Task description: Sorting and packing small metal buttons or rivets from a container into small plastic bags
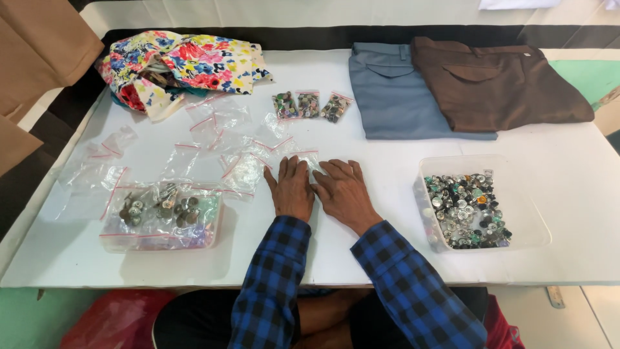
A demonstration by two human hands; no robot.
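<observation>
Blue-and-black checked sleeves (413, 291) come up from the bottom edge of the head view, above dark trousers and a red bag (110, 320) on the floor. Both hands lie flat, palms down, side by side and touching at the middle of the white worktop (568, 168). The left hand (290, 189) has its fingers spread flat and closes on nothing; the right hand (342, 190) is likewise flat and wide, with no grip on anything. Their fingertips press on a small clear zip bag (303, 155) with a pink seal strip, lying just beyond them; whether it holds anything cannot be told.

Left of the hands, a scatter of empty clear zip bags (194, 142) covers the worktop. Near the front left edge stands a clear tray (161, 239) holding bags filled with metal buttons. Well to the right sits a clear tub (481, 200) of loose mixed buttons. Farther back, three small filled button bags (309, 105) lie in a row. Behind them, at left, is a bundle of floral cloth (187, 61); at right, folded grey-blue trousers (394, 94) with brown trousers (497, 81) overlapping them.
</observation>
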